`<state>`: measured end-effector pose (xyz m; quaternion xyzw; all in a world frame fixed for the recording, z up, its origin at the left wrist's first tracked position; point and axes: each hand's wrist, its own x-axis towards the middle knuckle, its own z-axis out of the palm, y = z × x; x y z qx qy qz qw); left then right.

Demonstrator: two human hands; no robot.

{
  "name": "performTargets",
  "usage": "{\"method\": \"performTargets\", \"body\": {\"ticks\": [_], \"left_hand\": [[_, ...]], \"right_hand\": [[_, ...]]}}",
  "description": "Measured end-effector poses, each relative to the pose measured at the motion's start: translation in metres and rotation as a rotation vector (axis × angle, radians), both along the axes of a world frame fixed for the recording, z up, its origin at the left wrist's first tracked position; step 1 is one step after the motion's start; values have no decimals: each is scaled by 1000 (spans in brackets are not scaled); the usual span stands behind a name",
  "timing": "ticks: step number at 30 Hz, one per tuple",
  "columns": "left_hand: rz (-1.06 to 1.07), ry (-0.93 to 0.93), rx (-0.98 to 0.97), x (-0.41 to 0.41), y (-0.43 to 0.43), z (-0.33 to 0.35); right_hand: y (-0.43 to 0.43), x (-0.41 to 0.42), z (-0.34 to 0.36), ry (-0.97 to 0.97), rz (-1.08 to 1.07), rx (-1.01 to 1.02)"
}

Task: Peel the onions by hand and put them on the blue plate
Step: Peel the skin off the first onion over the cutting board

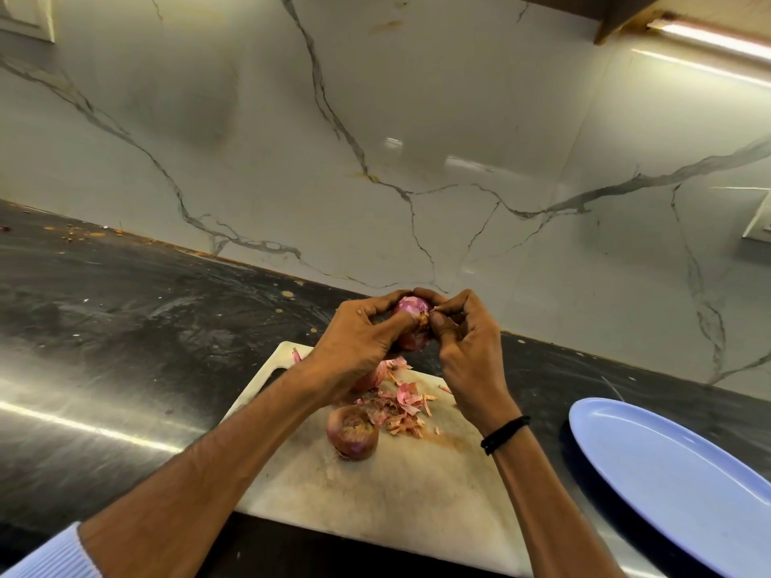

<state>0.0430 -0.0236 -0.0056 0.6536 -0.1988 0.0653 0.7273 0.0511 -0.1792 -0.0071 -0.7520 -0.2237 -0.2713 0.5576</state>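
Forearms [233, 473] span a cutting board [417, 494]; left hand [359, 340] grips a red onion [411, 314], right hand [467, 360] pinches its skin, mid-peel. Next: strip it bare, then the blue plate [667, 473].

Glossy veined marble-look wall [417, 118], dark polished stone counter [125, 327], smooth blue plastic-looking plate [688, 486], papery onion skins [402, 404].

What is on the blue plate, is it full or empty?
Empty, where visible: the blue plate is bare surface, though part leaves the picture. One onion lies on the cutting board.
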Motion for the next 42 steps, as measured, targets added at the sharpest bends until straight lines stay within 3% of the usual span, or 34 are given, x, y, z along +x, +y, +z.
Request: {"method": "performTargets", "body": {"ticks": [9,23,33,42], "left_hand": [[118,-101,297,2,1,-3],[72,-66,152,0,2,1],[255,-205,580,6,8,2],[301,-289,710,5,6,-2]], "right_hand": [[3,-1,-3,-19,50,-66],[0,-3,1,-35,75,-8],[1,0,-4,-68,26,-142],[1,-2,-3,-60,28,-140]]}}
